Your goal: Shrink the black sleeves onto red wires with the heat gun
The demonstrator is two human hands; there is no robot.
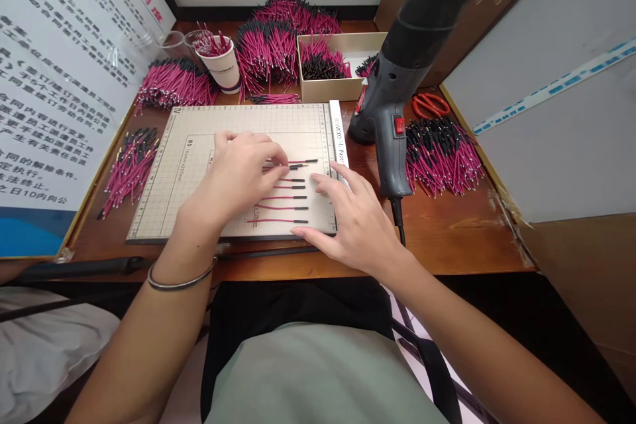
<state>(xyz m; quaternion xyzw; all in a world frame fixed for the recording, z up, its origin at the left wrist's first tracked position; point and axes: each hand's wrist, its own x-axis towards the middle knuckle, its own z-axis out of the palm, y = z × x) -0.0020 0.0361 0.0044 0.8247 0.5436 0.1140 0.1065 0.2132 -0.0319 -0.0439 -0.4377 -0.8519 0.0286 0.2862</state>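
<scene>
A row of short red wires (281, 198) with black sleeved ends lies across the gridded paper cutter board (163, 165), the black ends toward the right. My left hand (243, 169) rests over the upper part of the row, its thumb and index finger closed on a red wire. That wire's black end (298, 167) sticks out to the right of the fingertips; its other end is hidden under the hand. My right hand (352, 212) hovers by the board's right edge, fingers spread and holding nothing, close to the black ends.
A heat gun (392, 139) stands at the right, its cable running toward the front edge. Red-handled pliers (430, 105) and a wire pile (442, 156) lie beyond it. At the back are a paper cup (223, 69), a cardboard box (330, 91) and heaped wires (268, 53).
</scene>
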